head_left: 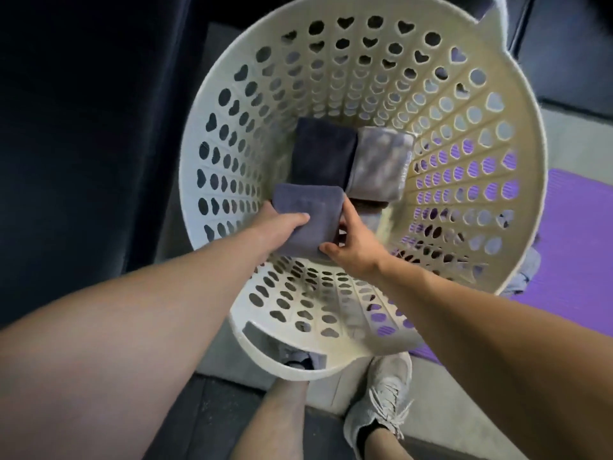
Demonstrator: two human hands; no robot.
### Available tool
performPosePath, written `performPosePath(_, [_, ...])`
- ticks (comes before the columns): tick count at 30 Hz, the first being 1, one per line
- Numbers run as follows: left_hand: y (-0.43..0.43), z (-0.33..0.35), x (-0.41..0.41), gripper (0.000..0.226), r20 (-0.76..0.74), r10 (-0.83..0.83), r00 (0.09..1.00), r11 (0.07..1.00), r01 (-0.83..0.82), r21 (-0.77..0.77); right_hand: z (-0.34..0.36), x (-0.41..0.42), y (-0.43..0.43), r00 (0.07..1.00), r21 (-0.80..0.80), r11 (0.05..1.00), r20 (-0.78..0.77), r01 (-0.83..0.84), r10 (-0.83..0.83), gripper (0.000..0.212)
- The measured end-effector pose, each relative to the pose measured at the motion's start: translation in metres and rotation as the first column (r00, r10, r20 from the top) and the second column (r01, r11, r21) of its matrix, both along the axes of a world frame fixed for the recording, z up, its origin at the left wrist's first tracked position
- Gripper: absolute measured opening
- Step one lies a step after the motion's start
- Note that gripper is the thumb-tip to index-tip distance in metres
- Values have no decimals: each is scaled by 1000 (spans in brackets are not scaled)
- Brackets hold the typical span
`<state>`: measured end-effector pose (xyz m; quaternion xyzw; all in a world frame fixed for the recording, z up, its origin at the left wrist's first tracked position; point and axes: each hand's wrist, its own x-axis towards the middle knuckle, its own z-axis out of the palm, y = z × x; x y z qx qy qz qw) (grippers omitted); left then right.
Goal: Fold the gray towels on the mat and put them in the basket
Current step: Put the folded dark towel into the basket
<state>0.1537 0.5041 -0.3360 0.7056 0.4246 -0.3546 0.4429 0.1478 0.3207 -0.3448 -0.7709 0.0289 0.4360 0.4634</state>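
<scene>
1. Basket [365, 346]: pale, round, wall pierced w/ heart-shaped holes. Seen from above, betw. a dark drape [83, 127] on the left and a purple mat [577, 227] on the right.
2. Held towel [308, 207]: gray, folded to a rectangle, inside the basket at its near side. Carried by both hands; cannot tell whether it touches the bottom.
3. L hand [282, 227]: grips the towel's left edge, thumb on top, other fingers hidden beneath.
4. R hand [351, 250]: pinches the towel's right edge, thumb at the near corner, fingers up along the side.
5. Dark towel [323, 154]: folded, flat on the basket bottom, just beyond the held one.
6. Light-gray towel [381, 164]: folded, on the bottom, touching the dark towel's right side.
7. Gray cloth [527, 270]: crumpled on the mat, just outside the basket's right wall, partly hidden.
8. Shoe [381, 403]: gray, laced, on the floor by the near rim.
</scene>
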Motion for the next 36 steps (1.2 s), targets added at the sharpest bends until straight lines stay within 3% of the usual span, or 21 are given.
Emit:
performPosePath(3, [6,-41,-2,113,-36,-50,998,998,51,42,-24,-11,11,999,-29,999,-19,42,-42,104])
performPosePath(8, [-2,-58,5,93,-62,-109,992,992,113,49,-61,-21,17,994,-108,989,-29,102,-106,114])
performPosePath(11, [6,-91,4,110,-40,-134,990,989,136,54,-73,-20,19,991,-130,984,-44,122,-128,113])
performPosePath(13, [14,-110,0,111,-26,-122,992,990,124,60,-78,-19,21,992,-130,984,-34,118,-123,111])
performPosePath(17, [9,-77,2,103,1,-109,994,991,108,78,-76,-16,22,996,-127,988,22,87,-85,110])
performPosePath(25, [7,-67,11,60,110,-126,986,988,114,108,-71,-4,25,993,-164,981,83,102,-89,107])
performPosePath(29, [12,-71,11,65,69,-171,983,980,163,111,-75,-2,28,995,-248,967,64,-52,70,108])
performPosePath(33, [10,-72,18,62,21,-237,971,954,229,191,-75,-9,32,994,-238,971,94,-29,53,108])
performPosePath(36, [8,-70,20,79,45,-332,942,904,304,302,-75,-13,33,991,-224,974,128,-19,49,110])
